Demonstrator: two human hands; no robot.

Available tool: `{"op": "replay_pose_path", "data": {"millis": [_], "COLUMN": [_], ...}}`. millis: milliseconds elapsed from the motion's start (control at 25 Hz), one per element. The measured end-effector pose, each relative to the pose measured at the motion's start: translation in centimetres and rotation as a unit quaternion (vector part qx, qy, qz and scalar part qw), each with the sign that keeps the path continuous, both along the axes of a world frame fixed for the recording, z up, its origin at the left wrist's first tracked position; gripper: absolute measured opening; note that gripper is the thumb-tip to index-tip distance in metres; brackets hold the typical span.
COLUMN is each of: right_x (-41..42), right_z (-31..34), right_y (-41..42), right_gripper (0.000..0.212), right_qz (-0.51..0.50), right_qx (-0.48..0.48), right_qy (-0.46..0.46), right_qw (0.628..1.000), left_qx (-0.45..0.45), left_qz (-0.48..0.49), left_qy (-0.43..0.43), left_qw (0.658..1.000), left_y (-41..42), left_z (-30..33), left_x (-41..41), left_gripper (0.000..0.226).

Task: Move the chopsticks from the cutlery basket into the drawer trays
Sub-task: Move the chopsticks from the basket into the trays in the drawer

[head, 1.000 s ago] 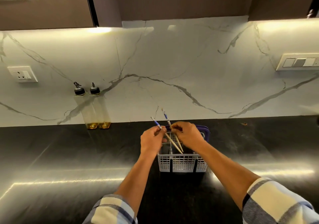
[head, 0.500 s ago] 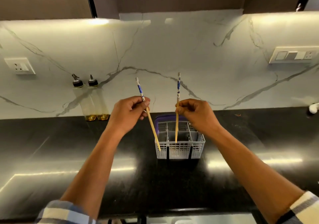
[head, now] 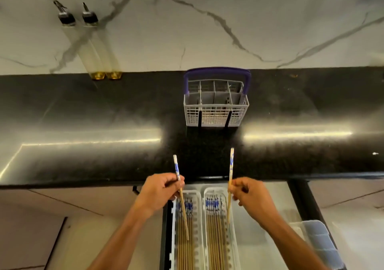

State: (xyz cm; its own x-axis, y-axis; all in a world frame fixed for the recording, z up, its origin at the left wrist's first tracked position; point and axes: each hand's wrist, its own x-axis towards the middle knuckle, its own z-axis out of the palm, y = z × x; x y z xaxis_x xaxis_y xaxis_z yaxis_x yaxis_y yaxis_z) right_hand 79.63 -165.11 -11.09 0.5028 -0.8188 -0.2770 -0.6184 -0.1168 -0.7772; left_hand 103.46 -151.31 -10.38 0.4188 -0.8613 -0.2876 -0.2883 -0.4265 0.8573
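two chopsticks — pinched above trays

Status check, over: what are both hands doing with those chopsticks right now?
Left hand holds one chopstick over left tray. Right hand holds another over right tray. Nothing in the way.

hands each gripping one chopstick over drawer trays
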Motion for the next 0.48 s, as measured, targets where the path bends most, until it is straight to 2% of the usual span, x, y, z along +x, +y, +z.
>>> {"op": "replay_pose_path", "data": {"millis": [120,240,480], "right_x": [-1.1,-1.4,-0.6], "right_z": [-4.4,-7.2,-9.4], "right_y": [2.1,3.7,5.7], "right_gripper": [0.014,0.011,0.018], "right_qz": [-0.007,-0.013,-0.017], "right_qx": [0.029,0.052,0.039], "right_qy": [0.075,0.139,0.245], "right_qw": [0.997,0.989,0.969], "left_qx": [0.064,0.129,0.205], "left_qz": [-0.039,-0.033,-0.016], "left_qy": [-0.016,-0.023,-0.029], "left_qw": [0.997,0.991,0.978], "left_y": [0.3,0.3,0.3], "left_z": [-4.1,-7.3,-12.0], "left_x": [-2.4,-3.8,-5.5], "left_gripper": [0.012,0.02,0.023]}}
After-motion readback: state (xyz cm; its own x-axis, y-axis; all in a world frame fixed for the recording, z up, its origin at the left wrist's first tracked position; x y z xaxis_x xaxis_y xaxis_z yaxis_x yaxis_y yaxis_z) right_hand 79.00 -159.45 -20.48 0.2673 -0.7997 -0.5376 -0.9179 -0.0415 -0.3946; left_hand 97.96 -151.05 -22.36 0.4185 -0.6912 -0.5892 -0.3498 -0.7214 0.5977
